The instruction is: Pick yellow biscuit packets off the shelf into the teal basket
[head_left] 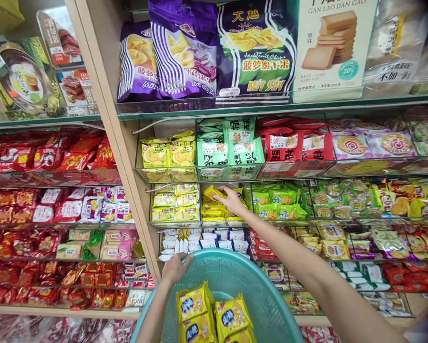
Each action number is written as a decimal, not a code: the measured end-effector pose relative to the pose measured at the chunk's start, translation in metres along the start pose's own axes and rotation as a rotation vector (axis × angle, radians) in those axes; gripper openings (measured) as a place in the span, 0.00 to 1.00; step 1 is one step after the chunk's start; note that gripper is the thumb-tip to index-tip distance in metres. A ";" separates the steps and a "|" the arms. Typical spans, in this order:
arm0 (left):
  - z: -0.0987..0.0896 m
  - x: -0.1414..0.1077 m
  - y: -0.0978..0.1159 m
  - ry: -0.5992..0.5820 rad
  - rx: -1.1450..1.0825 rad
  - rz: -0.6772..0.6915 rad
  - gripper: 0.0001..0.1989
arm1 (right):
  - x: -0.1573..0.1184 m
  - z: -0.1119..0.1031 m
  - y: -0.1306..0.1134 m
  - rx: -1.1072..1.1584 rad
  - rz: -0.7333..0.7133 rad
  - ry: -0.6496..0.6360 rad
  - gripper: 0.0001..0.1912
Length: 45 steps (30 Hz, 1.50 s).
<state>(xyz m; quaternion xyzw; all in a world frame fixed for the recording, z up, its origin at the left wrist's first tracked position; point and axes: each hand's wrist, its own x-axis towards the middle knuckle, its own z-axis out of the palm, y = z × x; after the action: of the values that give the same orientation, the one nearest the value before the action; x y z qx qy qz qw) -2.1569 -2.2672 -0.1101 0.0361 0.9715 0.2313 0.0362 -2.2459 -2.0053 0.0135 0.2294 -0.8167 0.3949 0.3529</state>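
My left hand (pixel 176 267) is closed over the far left rim of a teal plastic basket (pixel 267 286). Inside the basket lie several yellow snack packets (pixel 231 314) with blue labels, stacked in two groups. My right hand (pixel 231 200) reaches into a shelf compartment of yellow packets, its fingers closed on a yellow packet (pixel 210 192) at the top of the pile. Part of that packet is hidden by the fingers. Left of this compartment sit yellow-and-white packets (pixel 176 202); green packets (pixel 276 200) fill the one to its right.
Clear dividers and front lips edge the tiered shelves, packed with small wrapped snacks. Above runs a glass shelf (pixel 199 108) with purple chip bags (pixel 185 52) and a biscuit box (pixel 333 52). A wooden upright (pixel 117 133) stands at left, beside red packets (pixel 78 147).
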 end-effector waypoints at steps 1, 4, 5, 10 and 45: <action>0.000 0.000 0.000 -0.001 -0.004 0.002 0.30 | 0.000 0.000 -0.001 0.005 0.003 0.006 0.17; 0.002 0.002 -0.002 -0.001 -0.019 0.002 0.30 | -0.002 -0.001 -0.004 0.019 0.016 0.026 0.17; 0.002 0.002 -0.002 0.001 -0.020 0.000 0.30 | -0.003 -0.002 -0.006 0.024 0.021 0.033 0.17; 0.000 0.001 -0.002 0.015 -0.001 0.012 0.29 | -0.010 -0.004 -0.016 0.050 0.037 0.072 0.16; 0.007 0.000 0.019 -0.011 0.099 0.029 0.30 | -0.208 0.005 -0.088 1.236 1.166 -0.075 0.21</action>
<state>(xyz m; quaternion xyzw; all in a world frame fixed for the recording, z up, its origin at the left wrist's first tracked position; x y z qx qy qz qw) -2.1557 -2.2476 -0.1080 0.0531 0.9810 0.1832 0.0366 -2.0566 -2.0407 -0.1039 -0.0636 -0.4531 0.8806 -0.1229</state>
